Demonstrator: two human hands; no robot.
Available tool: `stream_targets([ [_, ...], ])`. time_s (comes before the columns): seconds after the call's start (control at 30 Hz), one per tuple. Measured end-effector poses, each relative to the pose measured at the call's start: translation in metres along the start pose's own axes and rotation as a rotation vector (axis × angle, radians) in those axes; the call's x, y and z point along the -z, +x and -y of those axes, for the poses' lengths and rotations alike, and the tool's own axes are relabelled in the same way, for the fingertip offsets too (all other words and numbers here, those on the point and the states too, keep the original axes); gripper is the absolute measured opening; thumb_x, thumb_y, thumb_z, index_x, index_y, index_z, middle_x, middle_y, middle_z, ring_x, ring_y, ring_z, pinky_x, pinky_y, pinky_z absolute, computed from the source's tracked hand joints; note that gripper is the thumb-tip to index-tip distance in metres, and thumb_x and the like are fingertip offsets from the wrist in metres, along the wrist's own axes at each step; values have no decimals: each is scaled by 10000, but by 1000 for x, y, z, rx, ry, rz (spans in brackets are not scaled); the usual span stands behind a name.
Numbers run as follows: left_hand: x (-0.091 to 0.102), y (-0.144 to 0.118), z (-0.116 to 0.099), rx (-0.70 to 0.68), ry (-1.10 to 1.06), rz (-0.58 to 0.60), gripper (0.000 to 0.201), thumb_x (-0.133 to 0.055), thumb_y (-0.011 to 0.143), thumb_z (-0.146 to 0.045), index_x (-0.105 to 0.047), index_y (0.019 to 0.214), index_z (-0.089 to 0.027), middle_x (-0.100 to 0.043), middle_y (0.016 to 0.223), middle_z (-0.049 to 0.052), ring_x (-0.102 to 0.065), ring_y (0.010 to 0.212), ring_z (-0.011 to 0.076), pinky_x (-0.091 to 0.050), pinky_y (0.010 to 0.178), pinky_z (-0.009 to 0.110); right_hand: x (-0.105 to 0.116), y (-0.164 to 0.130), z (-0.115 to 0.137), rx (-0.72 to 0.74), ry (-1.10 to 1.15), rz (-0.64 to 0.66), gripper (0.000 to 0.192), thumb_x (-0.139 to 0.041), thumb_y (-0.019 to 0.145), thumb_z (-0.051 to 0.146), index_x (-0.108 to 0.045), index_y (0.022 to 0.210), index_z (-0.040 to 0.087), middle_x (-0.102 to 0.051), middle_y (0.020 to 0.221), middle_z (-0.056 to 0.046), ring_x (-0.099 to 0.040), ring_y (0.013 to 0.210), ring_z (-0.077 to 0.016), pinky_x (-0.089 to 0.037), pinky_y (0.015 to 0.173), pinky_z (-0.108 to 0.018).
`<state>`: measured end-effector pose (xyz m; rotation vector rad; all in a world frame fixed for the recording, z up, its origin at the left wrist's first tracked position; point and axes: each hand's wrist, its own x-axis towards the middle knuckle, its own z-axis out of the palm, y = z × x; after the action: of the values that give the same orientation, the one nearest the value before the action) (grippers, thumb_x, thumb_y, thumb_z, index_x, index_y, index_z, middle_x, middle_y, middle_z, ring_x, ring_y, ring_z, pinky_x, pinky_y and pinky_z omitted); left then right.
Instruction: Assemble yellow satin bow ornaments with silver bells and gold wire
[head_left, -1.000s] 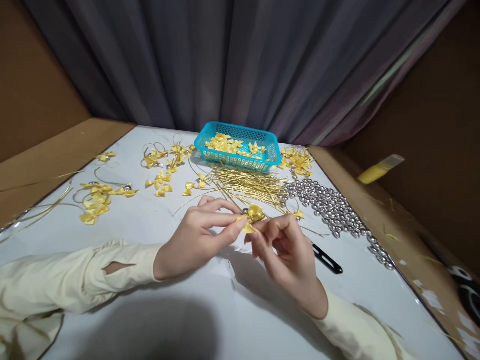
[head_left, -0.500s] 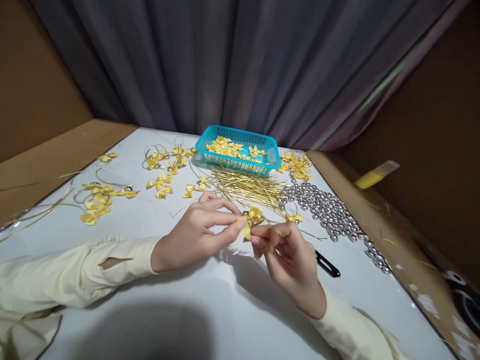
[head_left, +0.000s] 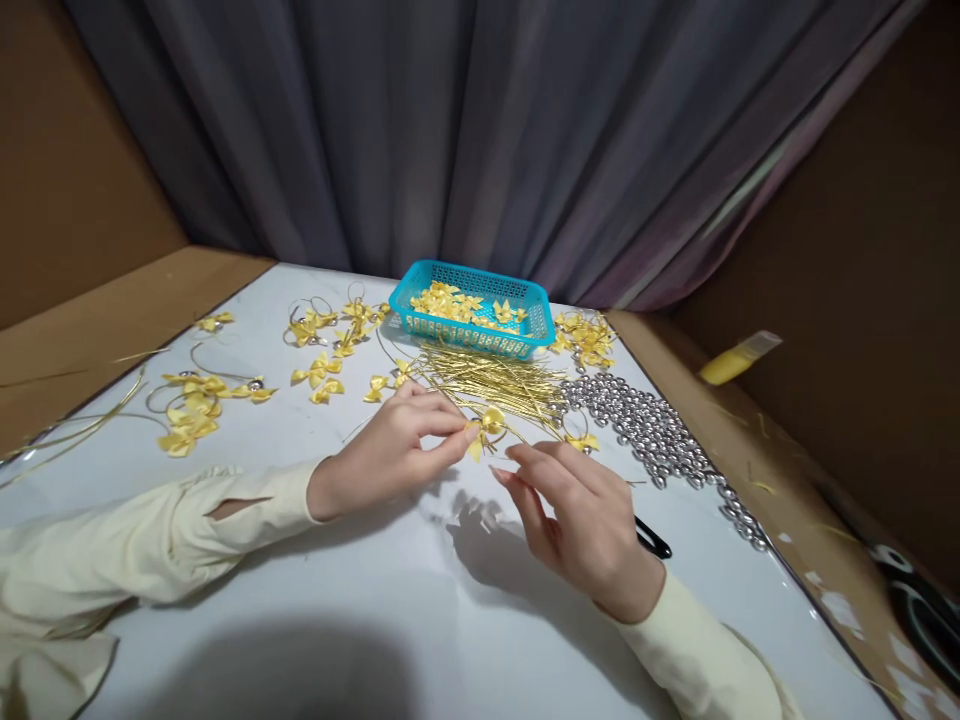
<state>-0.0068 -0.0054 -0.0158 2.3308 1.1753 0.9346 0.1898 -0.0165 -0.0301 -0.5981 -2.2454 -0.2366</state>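
Between the thumb and fingers of my left hand [head_left: 409,440] is a small yellow ribbon bow [head_left: 492,420], held just above the white tabletop [head_left: 360,620]. Short gold ends stick out from its middle. My right hand [head_left: 589,515] hovers just right of the bow, with thumb and index fingertip a little apart and nothing visible between them. Beyond both hands lies a bundle of gold wire ties [head_left: 495,378]. Behind my right hand rests a looped bow [head_left: 581,442], and a black-handled tool [head_left: 654,540] is partly hidden by that hand.
A turquoise basket [head_left: 472,337] of yellow bows stands at the back. Silver beads [head_left: 645,430] spread along the right side. Finished-looking bows with loops [head_left: 191,410] lie at left, more bows [head_left: 585,340] at back right. Scissors [head_left: 919,610] and a yellow tube [head_left: 739,360] lie beyond the right edge.
My right thumb and fingers have come off the bow and parted, moving slightly right. My left hand still pinches the bow. The view has shifted a little.
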Motion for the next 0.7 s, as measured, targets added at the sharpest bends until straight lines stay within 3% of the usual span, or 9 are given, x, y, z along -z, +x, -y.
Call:
stream_targets([
  [0.1, -3, -1, 2, -27, 54, 35, 278, -463, 880, -227, -642, 677, -165, -649, 721, 12, -533, 702, 139, -298, 780, 315, 1, 1, 0, 61, 13, 49, 263, -518, 777, 25, -466, 1007, 140, -628, 798, -112, -530, 656, -178, -429, 526, -287],
  [0.2, -4, 0, 2, -5, 11, 60, 296, -452, 881, -238, -641, 667, -160, -625, 670, 5, -522, 672, 136, -315, 758, 305, 1, 1, 0, 84, 43, 138, 282, -455, 770, 20, -471, 1033, 120, -574, 689, -76, -480, 624, -182, -393, 521, -296],
  [0.4, 4, 7, -2, 316, -329, 176, 284, -459, 868, -265, -642, 684, -151, -613, 635, -25, -508, 597, 111, -353, 561, 209, 0, 0, -3, 67, -71, 175, 225, -420, 802, 22, -493, 995, 110, -514, 638, -49, -407, 591, -175, -309, 512, -295],
  [0.57, 3, 7, -2, 308, -333, 174, 297, -443, 882, -262, -653, 702, -156, -635, 669, -26, -532, 622, 105, -367, 579, 201, -2, -1, -1, -97, 107, 149, 140, -466, 833, 58, -474, 939, 150, -552, 700, -46, -461, 623, -164, -338, 559, -292],
  [0.7, -2, 3, -1, 174, -182, 167, 313, -449, 884, -267, -635, 665, -145, -601, 602, -14, -511, 601, 112, -376, 631, 229, -2, 2, -1, -308, 202, 99, 59, -443, 888, 132, -456, 879, 189, -563, 722, -28, -501, 611, -143, -372, 577, -269],
])
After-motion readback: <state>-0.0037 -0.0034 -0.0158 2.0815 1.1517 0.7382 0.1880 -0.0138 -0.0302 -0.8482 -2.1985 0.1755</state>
